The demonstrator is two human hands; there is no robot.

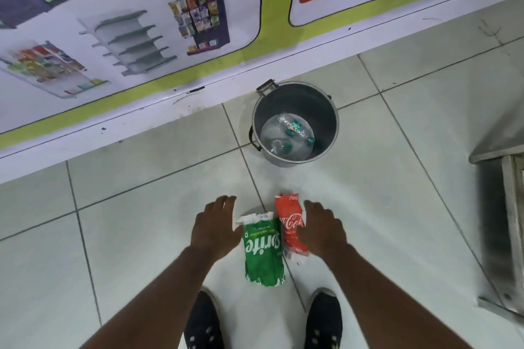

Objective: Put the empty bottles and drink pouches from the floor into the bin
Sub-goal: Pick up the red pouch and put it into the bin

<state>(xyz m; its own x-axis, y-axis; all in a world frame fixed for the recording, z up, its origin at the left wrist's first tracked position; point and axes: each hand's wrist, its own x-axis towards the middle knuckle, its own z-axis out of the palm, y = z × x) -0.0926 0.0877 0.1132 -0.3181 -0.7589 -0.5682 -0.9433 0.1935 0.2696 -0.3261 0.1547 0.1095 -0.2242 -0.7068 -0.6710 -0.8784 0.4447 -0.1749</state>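
Observation:
A green Sprite pouch (263, 252) lies flat on the tiled floor between my feet and the bin. A red Coca-Cola pouch (290, 224) lies right beside it on its right, touching it. My left hand (213, 225) hovers just left of the green pouch, fingers spread and holding nothing. My right hand (323, 228) is just right of the red pouch, fingers apart and empty, partly over its edge. The grey metal bin (329, 119) stands further ahead near the wall, with two clear plastic bottles (295, 130) lying in its bottom.
A wall with a printed poster (136, 25) runs across the back, just behind the bin. A metal frame or stand (507, 207) sits at the right edge. My two dark shoes (204, 323) are at the bottom of the view.

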